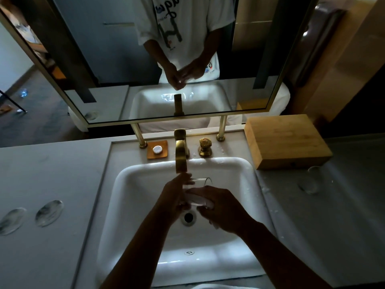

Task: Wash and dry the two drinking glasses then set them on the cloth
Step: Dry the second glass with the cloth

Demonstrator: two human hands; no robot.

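Both hands hold one drinking glass (pixel 198 191) over the sink (pixel 129 184), just below the gold tap (pixel 180 157): the left hand (pixel 174 197) grips its far side, the right hand (pixel 223 207) wraps its near side. The second glass (pixel 311 180) stands on the bench at the right, near the wooden box (pixel 287 140). The wet glass may slip and strike the basin.

White sink (pixel 133 184), gold faucet (pixel 180 155), light wooden box (pixel 287 140), orange soap dish (pixel 157 150).
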